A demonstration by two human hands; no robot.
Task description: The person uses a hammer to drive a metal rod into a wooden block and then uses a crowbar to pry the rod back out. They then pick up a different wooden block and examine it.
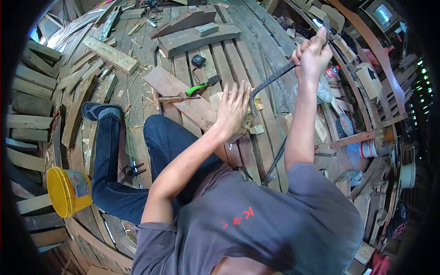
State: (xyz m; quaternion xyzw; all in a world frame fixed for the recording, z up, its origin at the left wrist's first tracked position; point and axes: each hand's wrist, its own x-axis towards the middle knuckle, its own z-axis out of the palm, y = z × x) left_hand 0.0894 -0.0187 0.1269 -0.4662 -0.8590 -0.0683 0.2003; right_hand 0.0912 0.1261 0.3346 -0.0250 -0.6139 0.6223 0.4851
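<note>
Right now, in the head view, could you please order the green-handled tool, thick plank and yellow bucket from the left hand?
1. Green-handled tool, beside the left hand.
2. Thick plank, upper left.
3. Yellow bucket, far lower left.

Loose offcuts (110, 54) and a green-handled tool (198, 87) clutter the planks (183, 68) ahead.

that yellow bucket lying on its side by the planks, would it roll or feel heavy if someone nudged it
The yellow bucket lies on its side on uneven planks, so its round wall would probably let it roll a little before the boards stop it. It looks like thin plastic, so likely light, though its contents are hidden.
</note>
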